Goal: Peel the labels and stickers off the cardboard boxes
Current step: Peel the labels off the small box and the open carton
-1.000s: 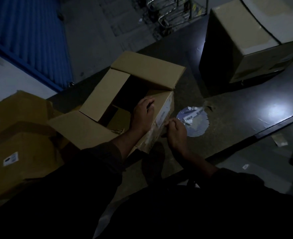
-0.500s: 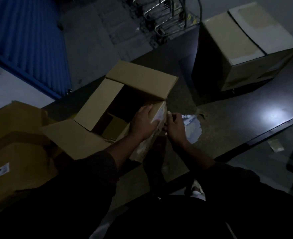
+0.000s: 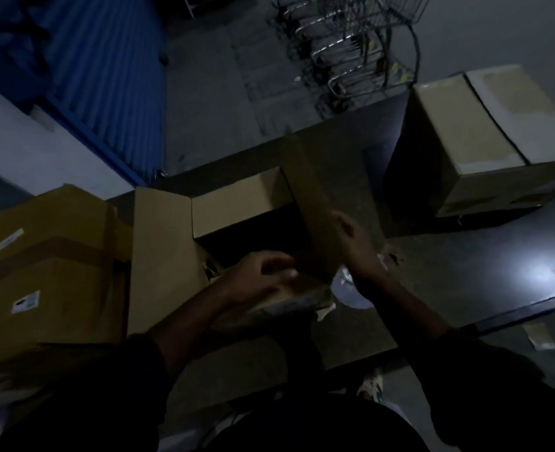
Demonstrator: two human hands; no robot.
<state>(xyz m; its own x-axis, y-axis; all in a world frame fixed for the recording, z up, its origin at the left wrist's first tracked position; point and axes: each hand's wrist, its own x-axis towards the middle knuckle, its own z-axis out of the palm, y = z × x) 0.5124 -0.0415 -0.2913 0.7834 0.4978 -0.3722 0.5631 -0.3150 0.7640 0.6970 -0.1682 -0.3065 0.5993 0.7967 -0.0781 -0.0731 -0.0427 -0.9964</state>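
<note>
Seen from the head camera in dim light, a person bends over an open brown cardboard box (image 3: 223, 207) lying on a dark table (image 3: 465, 272), its flaps spread. The left hand (image 3: 263, 275) rests on the box's near edge with fingers curled over it, gripping the cardboard. The right hand (image 3: 357, 246) lies against the box's upright right flap (image 3: 308, 203), fingers fairly straight; whether it pinches anything cannot be told. A pale heap of peeled labels (image 3: 351, 290) lies on the table just beside the box. A sealed tan cardboard box (image 3: 485, 138) stands well apart at right; a yellowish carton bearing white stickers (image 3: 26, 301) sits at left.
</note>
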